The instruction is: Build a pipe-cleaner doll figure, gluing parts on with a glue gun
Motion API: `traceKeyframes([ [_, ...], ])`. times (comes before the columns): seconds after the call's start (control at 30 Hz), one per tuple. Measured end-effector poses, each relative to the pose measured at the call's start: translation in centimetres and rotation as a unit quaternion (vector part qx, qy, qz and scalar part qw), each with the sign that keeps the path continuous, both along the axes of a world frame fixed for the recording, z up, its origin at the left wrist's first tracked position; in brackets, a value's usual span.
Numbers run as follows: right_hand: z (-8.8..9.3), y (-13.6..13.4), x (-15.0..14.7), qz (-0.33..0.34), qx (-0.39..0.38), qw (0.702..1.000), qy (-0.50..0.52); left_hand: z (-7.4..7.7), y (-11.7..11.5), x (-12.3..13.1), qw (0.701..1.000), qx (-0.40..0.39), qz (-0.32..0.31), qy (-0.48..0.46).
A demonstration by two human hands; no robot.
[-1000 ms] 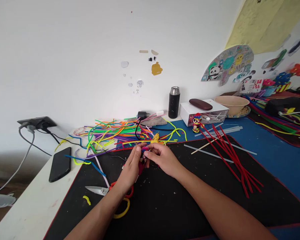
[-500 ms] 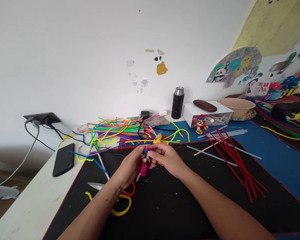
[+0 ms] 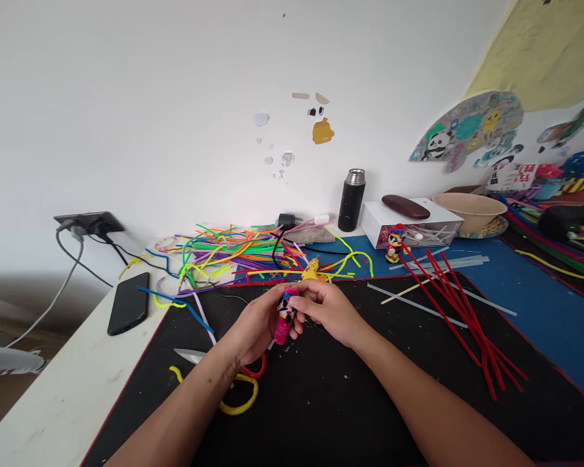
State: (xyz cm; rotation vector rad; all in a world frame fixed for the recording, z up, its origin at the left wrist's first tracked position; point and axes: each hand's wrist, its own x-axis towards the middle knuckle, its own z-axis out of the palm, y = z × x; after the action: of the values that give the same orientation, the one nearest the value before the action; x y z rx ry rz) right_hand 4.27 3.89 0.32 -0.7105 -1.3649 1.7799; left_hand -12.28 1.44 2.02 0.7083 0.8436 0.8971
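We see L grip + R grip both holding fig btwn them, mat below. Prob. light, soft, low slip, squashable; we'd pinch pink lower body gently.

A second ago your hands mostly hid the small pink, white and blue fuzzy figure; now its pink lower end shows below your left hand. Your left forearm covers more of the silver-bladed, red-and-yellow-handled scissors.
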Motion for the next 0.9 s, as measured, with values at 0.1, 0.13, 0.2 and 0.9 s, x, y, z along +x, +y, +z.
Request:
traceKeyframes([
  [0.1, -0.1, 0.02, 0.0, 0.013, -0.003, 1.0, 0.012, -0.17, 0.03, 0.07, 1.0, -0.004, -0.021, 0.014],
  [0.13, -0.16, 0.04, 0.0, 0.018, -0.007, 1.0, 0.016, -0.24, 0.04, 0.11, 0.999, -0.004, -0.027, 0.021],
  [0.2, -0.26, 0.07, -0.03, 0.024, -0.016, 0.999, 0.02, -0.35, 0.08, 0.22, 0.999, 0.0, -0.027, 0.035],
  [0.9, 0.05, 0.22, 0.17, -0.033, 0.004, 0.998, -0.059, -0.27, 0.07, 0.58, 0.999, -0.008, 0.032, 0.002],
])
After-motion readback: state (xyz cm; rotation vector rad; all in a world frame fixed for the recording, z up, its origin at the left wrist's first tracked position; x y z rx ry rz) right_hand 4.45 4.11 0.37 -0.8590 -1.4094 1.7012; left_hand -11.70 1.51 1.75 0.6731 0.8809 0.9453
